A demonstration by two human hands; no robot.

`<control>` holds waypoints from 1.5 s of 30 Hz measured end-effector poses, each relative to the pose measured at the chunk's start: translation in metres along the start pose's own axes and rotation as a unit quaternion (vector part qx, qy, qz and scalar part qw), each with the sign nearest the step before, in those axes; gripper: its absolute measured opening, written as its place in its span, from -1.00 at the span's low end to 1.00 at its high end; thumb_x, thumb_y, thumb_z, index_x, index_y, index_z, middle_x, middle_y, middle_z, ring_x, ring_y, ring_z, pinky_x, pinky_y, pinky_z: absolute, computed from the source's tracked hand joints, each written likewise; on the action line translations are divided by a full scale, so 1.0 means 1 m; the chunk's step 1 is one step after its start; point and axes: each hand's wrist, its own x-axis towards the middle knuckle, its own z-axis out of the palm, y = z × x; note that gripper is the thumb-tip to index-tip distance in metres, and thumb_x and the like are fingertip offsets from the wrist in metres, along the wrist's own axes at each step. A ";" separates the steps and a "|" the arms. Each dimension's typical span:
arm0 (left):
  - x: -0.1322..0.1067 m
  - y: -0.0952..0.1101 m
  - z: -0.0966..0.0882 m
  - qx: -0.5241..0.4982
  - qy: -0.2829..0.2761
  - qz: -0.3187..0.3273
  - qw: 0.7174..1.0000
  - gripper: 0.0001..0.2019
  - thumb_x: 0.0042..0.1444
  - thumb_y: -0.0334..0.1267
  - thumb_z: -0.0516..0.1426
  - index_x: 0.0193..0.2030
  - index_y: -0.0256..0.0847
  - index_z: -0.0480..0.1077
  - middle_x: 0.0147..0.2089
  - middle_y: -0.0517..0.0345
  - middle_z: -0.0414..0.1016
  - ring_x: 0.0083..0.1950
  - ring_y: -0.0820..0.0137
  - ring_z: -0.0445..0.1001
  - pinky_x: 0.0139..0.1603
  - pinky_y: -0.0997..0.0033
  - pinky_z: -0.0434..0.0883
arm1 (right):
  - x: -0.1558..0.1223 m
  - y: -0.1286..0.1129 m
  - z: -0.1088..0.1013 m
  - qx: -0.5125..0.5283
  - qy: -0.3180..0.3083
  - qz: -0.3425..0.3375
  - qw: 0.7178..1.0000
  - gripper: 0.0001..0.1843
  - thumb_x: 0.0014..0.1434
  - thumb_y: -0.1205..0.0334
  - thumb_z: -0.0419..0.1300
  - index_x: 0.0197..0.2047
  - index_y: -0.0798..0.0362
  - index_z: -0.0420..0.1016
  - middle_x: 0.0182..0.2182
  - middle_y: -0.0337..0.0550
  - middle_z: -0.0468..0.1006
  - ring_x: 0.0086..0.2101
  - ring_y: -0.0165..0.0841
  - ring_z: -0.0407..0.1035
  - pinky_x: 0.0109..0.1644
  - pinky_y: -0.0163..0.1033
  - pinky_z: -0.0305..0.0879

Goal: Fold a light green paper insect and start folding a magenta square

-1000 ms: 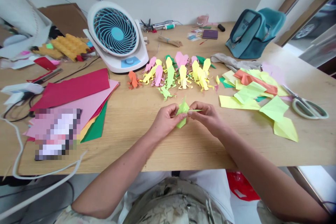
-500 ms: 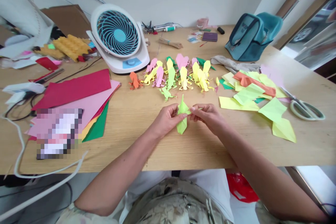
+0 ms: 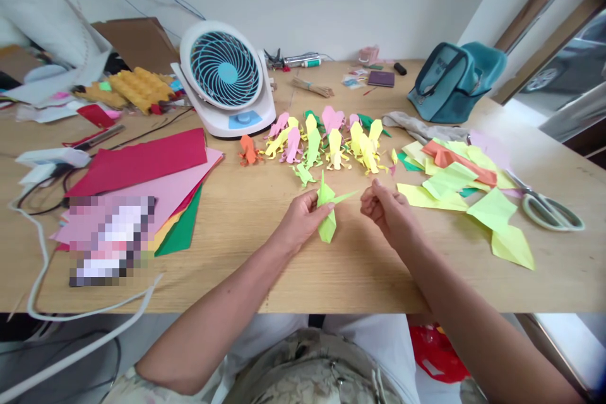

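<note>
My left hand (image 3: 303,219) is closed around a light green folded paper figure (image 3: 327,214), holding it just above the wooden table (image 3: 265,265). A thin paper point sticks out from the figure to the right. My right hand (image 3: 389,211) hovers a short way to the right of the figure, apart from it, with its fingers curled and nothing visible in them. Beyond my hands stands a cluster of several finished paper figures (image 3: 326,142) in yellow, pink, green and orange.
Sheets of coloured paper (image 3: 142,183) lie stacked at the left. Loose folded sheets and scraps (image 3: 464,189) and scissors (image 3: 549,208) lie at the right. A small white fan (image 3: 226,79) and a teal bag (image 3: 449,79) stand at the back. White cables (image 3: 33,233) hang at the left edge.
My right hand has let go of the figure's thin point and drawn away to the right. My left hand still holds the figure. The camera has tilted slightly.
</note>
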 end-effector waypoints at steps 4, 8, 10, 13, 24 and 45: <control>0.000 -0.004 0.003 -0.030 0.020 0.017 0.999 -0.72 -0.03 -0.13 0.34 -0.34 -0.26 0.41 -0.35 0.23 0.41 -0.26 0.45 0.35 -0.21 0.47 0.31 | -0.007 0.008 0.013 -0.078 -0.161 0.000 0.984 -0.49 0.09 -0.27 0.30 -0.27 0.05 0.50 -0.41 -0.17 0.55 -0.44 -0.42 0.39 -0.36 -0.30 0.29; -0.001 -0.002 0.006 -0.076 0.011 -0.015 0.997 -0.73 -0.06 -0.18 0.35 -0.31 -0.25 0.42 -0.35 0.26 0.42 -0.29 0.49 0.37 -0.21 0.48 0.33 | -0.010 0.016 0.021 -0.116 -0.204 -0.021 0.972 -0.56 0.06 -0.16 0.38 -0.35 0.07 0.45 -0.52 -0.25 0.50 -0.50 -0.43 0.35 -0.42 -0.31 0.26; -0.001 0.001 0.005 -0.066 0.004 -0.037 0.997 -0.74 -0.09 -0.21 0.36 -0.32 -0.26 0.43 -0.37 0.27 0.43 -0.33 0.51 0.36 -0.22 0.49 0.33 | -0.010 0.017 0.022 -0.132 -0.194 -0.028 0.972 -0.59 0.09 -0.12 0.35 -0.38 0.07 0.44 -0.56 -0.28 0.46 -0.55 -0.46 0.30 -0.48 -0.33 0.18; 0.000 0.004 0.001 -0.026 0.006 -0.042 0.999 -0.73 -0.15 -0.22 0.39 -0.35 -0.29 0.46 -0.38 0.24 0.48 -0.34 0.50 0.38 -0.23 0.48 0.32 | -0.011 0.016 0.019 -0.152 -0.200 -0.018 0.968 -0.61 0.05 -0.06 0.39 -0.42 0.07 0.42 -0.61 -0.33 0.40 -0.60 -0.50 0.22 -0.53 -0.35 0.08; 0.001 0.001 0.001 -0.027 0.012 -0.029 0.999 -0.69 -0.17 -0.13 0.41 -0.45 -0.28 0.43 -0.44 0.25 0.44 -0.37 0.48 0.37 -0.25 0.45 0.31 | -0.011 0.013 0.020 -0.158 -0.198 0.003 0.967 -0.54 0.05 -0.20 0.34 -0.40 0.07 0.42 -0.57 -0.32 0.33 -0.57 -0.49 0.16 -0.53 -0.34 0.06; 0.003 -0.002 -0.012 0.146 -0.018 -0.018 0.989 -0.69 -0.08 -0.06 0.36 -0.41 -0.28 0.46 -0.45 0.23 0.41 -0.40 0.46 0.34 -0.36 0.49 0.22 | -0.011 0.035 0.021 -0.265 -0.132 -0.128 0.946 -0.76 0.22 0.07 0.21 -0.38 0.04 0.41 -0.53 -0.30 0.36 -0.49 -0.44 0.17 -0.42 -0.32 0.03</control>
